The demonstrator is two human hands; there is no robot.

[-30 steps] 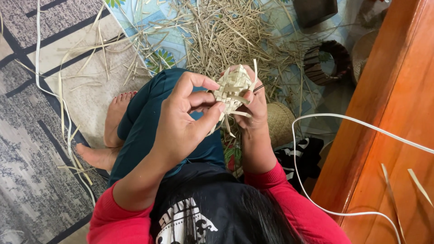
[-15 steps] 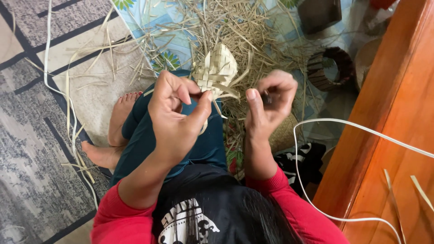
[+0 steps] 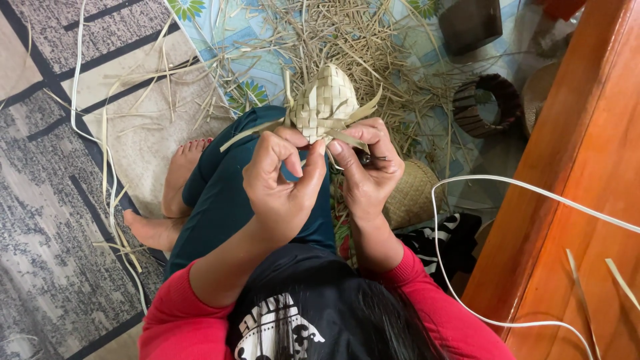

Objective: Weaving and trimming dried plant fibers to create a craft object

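two hands on one woven pouch

both hands meet at the lower edge of a small woven pouch of pale leaf strips, held up in front of the person, above the knees and over the floor litter. the pouch points away from the body, its rounded tip up and its open, unfinished end turned toward the hands, likely so the loose ends stay within reach of the fingers.

left hand: thumb and forefinger pinched close at the pouch's near edge, other fingers curled in. it seems to grip a strip end; the exact strip is hidden behind the fingers.

right hand: closed around the pouch's right lower corner, fingers wrapped under, thumb on top. it reads as the steadying hold, keeping the weave from twisting. something dark shows by the fingers; cannot tell what.

loose strip ends stick out left and right of the pouch, free and uncut.

around: the person sits on the floor, legs folded, bare foot resting on a patterned rug. a heap of dry leaf scraps lies just beyond the pouch on a flowered mat, near enough to draw from. a small round woven basket sits beside the right wrist. a dark ring-shaped holder stands further right, well apart. an orange wooden panel fills the right side, with a thin white strip looping across it.
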